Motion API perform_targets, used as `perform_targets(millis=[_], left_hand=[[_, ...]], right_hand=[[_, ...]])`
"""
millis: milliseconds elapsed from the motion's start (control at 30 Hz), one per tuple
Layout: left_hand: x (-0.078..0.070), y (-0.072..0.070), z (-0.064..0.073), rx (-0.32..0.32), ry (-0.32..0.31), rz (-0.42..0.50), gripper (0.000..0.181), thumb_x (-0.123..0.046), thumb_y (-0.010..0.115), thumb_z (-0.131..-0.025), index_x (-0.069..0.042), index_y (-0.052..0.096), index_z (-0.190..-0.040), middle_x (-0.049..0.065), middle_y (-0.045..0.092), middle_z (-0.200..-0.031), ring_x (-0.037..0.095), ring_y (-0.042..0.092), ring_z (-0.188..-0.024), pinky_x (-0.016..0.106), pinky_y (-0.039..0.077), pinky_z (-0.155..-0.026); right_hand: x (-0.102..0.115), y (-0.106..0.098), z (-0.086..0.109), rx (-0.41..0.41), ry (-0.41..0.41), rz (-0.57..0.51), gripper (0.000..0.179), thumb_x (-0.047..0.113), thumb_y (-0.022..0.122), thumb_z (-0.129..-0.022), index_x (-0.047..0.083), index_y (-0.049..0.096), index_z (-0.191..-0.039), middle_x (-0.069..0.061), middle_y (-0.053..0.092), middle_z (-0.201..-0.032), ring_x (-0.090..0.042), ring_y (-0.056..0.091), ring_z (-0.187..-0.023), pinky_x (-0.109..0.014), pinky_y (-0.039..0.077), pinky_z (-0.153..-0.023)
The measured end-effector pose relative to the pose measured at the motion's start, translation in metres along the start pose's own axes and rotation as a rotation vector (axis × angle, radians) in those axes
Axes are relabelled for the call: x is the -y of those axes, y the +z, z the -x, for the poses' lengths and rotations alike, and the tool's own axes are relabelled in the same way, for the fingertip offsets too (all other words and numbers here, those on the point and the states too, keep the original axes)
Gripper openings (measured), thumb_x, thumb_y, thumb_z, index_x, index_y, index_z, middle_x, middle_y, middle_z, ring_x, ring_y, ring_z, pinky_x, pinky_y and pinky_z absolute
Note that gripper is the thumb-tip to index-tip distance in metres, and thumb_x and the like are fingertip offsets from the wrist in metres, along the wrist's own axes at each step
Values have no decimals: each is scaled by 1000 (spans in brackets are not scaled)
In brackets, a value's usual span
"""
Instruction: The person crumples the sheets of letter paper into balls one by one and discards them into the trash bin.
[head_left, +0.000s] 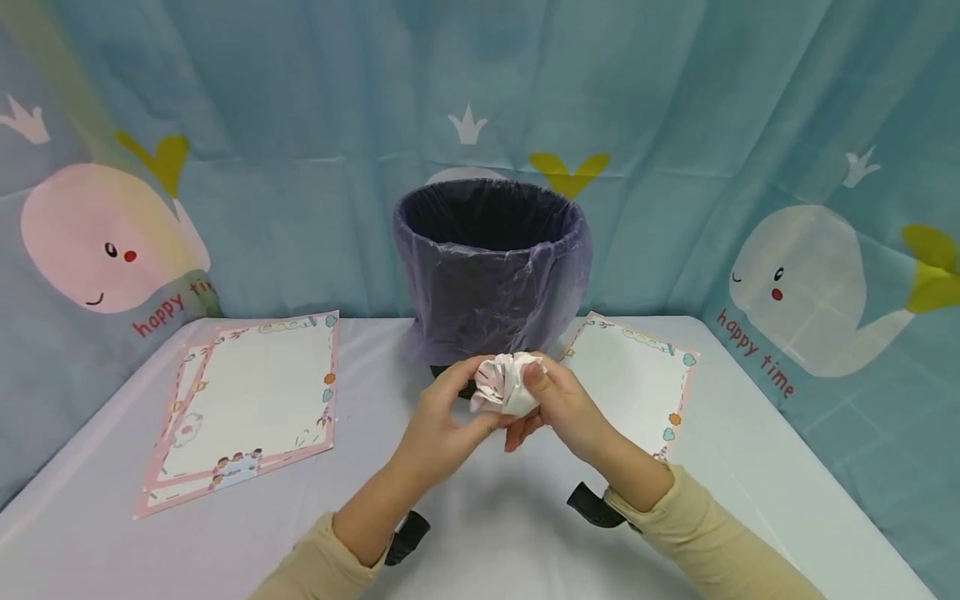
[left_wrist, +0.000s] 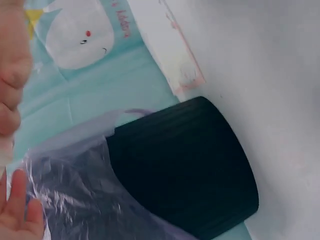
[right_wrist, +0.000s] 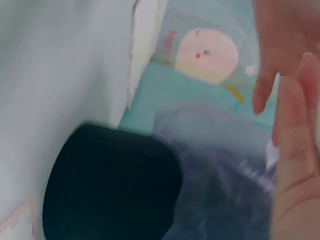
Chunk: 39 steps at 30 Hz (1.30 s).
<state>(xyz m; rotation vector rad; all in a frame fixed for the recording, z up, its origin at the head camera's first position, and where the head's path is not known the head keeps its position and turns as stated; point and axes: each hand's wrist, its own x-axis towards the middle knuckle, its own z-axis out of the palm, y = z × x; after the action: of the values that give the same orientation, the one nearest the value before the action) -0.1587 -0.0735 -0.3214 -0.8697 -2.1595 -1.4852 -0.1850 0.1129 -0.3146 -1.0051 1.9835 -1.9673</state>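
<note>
A crumpled ball of paper (head_left: 507, 385), white with pink patches, is squeezed between both hands above the table in the head view. My left hand (head_left: 442, 421) grips its left and lower side, thumb below. On the other side my right hand (head_left: 567, 408) holds it, thumb pressed on its top right. Just behind the hands stands a dark trash bin (head_left: 491, 215), lined with a translucent purple bag (head_left: 577, 250). The wrist views show the bin's dark wall (left_wrist: 180, 170) and only parts of the left hand (left_wrist: 20, 215) and right hand (right_wrist: 297, 150); the ball is mostly hidden there.
Sheets of pink-bordered paper (head_left: 258, 400) overlap on the left of the white table (head_left: 480, 533). More bordered paper (head_left: 630, 379) lies at the right, partly behind the right hand. A blue-green curtain (head_left: 300, 208) with whale prints hangs behind and along the sides.
</note>
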Motion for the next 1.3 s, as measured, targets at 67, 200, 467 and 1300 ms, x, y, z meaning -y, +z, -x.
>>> perform_targets(millis=[67,200,467,1300], left_hand=[[2,-1,2,-60,49,-32,47,0,80,-77,2,62,-120,8,65,-112,22,58,-103,35,49,-86],[5,-5,3,-81,69,-42,37,2,79,-77,2,67,-112,9,68,-105,21,60,-96,32,52,-80],[-2,-10,0,-27,63,-224,29,-7,76,-83,-1,67,-109,4,69,-99,17,59,-88,30,53,-73],[-7,0,0,133,-151,-112,22,-6,58,-90,-10,59,-69,-11,36,-57,1,28,-50,21,25,-44]], right_hand=[[2,2,0,20,42,44,78,64,34,-96,-11,45,-112,-11,64,-74,-19,63,-51,-40,54,-50],[7,2,1,-36,86,225,70,59,36,-99,-7,48,-117,-6,59,-72,-16,53,-51,-30,46,-46],[12,-5,9,-25,-47,376,56,27,53,-101,-7,33,-141,-11,56,-99,-17,52,-76,-27,47,-61],[-16,13,9,-239,-252,298,24,7,48,-97,-14,55,-106,-20,61,-82,-6,59,-65,-26,52,-51]])
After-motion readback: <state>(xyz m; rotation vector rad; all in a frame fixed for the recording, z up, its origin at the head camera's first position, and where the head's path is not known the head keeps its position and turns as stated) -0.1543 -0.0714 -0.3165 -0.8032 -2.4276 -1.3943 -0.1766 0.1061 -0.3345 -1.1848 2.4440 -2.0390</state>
